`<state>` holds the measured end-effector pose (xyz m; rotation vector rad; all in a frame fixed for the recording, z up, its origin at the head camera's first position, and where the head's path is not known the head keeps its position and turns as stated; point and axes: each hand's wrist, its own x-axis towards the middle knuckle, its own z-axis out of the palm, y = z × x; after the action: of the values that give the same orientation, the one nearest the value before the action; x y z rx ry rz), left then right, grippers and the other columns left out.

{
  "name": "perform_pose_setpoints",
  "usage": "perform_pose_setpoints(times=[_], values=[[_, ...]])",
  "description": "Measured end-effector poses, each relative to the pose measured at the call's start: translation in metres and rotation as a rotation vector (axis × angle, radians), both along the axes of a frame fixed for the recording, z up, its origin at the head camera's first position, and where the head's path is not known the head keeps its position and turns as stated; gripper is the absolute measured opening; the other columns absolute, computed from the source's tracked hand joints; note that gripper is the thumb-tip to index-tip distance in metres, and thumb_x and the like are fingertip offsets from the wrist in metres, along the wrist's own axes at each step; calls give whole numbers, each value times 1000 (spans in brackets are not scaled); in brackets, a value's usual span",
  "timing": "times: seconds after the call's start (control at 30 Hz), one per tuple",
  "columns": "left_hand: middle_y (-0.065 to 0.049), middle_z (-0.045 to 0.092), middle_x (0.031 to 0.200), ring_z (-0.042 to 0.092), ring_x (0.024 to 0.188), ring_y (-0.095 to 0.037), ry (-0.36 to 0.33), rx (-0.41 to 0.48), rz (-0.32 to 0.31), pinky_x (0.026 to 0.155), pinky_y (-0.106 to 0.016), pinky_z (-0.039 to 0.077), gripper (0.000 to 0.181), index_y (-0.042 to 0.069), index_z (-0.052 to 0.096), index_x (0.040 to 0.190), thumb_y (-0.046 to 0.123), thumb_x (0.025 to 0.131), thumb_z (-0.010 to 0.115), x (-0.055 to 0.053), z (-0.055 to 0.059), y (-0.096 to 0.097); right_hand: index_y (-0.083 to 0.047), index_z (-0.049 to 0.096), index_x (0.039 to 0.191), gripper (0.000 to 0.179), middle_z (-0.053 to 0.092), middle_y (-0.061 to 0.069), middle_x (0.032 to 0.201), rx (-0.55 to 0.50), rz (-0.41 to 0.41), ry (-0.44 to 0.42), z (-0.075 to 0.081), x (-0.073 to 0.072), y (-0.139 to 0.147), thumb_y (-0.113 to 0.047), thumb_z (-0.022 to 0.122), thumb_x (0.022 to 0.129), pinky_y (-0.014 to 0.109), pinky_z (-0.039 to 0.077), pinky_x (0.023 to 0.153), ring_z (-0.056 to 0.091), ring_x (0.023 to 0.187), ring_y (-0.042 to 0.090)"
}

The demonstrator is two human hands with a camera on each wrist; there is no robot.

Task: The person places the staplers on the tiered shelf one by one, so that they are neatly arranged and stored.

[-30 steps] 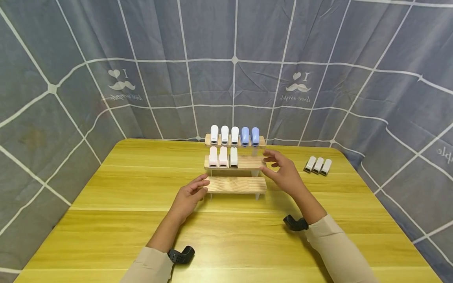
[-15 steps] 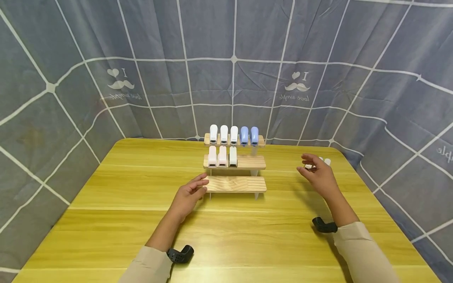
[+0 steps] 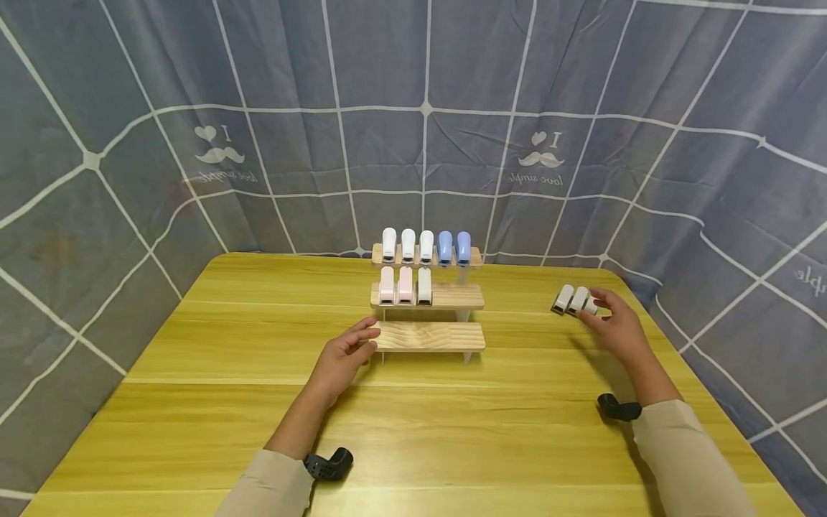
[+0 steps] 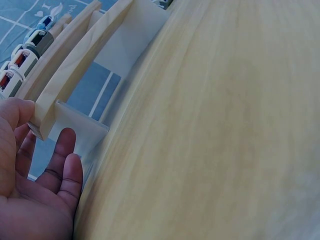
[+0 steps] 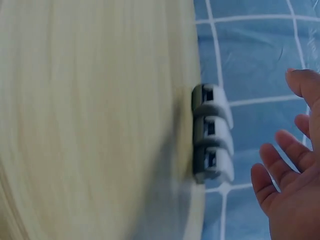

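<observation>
My left hand [image 3: 342,362] is at the left end of a three-tier wooden display stand [image 3: 429,336]. In the left wrist view, thumb and index finger pinch the end of the lowest board [image 4: 82,65], while other fingers stay loose below. On the right of the table stand three small pale staplers [image 3: 564,297] with dark bases, side by side. My right hand [image 3: 619,329] hovers with spread fingers at the rightmost stapler [image 3: 591,306], partly hiding it. In the right wrist view, these fingers [image 5: 272,165] appear apart from the staplers [image 5: 212,127].
The top tier bears white staplers [image 3: 408,245] and two blue staplers [image 3: 444,246]. On the middle tier are two pink staplers [image 3: 386,285] and a pale stapler [image 3: 423,286] with a dark base. A grey checked curtain [image 3: 426,151] hangs behind the table [image 3: 258,402].
My right hand has moved right, from the stand's right side to the three staplers on the table. The left hand has stayed at the stand's end.
</observation>
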<state>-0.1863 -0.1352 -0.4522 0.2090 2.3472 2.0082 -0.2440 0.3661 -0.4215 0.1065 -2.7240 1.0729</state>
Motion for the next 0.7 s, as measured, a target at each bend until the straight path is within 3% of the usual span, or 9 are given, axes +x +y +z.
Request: perform_pose_setpoints(times=[0.27,0.7], values=[[3,47,150,46,135,-22,26,-13,-1,89,-21,48,30,4,67,127,15,99,62,-3,-4,-1,7,30,151,72,35,35,147,-37,-18,-68,-9,-5,12,-31,63,99,64,37,98,35,132,52],[4,47,150,47,134,-22,18,0,3,86,-20,48,29,4,67,127,12,99,62,-2,-4,-1,6,26,153,75,31,37,149,-85,-46,-103,-20,-20,20,-31,63,99,68,28,103,28,136,54]])
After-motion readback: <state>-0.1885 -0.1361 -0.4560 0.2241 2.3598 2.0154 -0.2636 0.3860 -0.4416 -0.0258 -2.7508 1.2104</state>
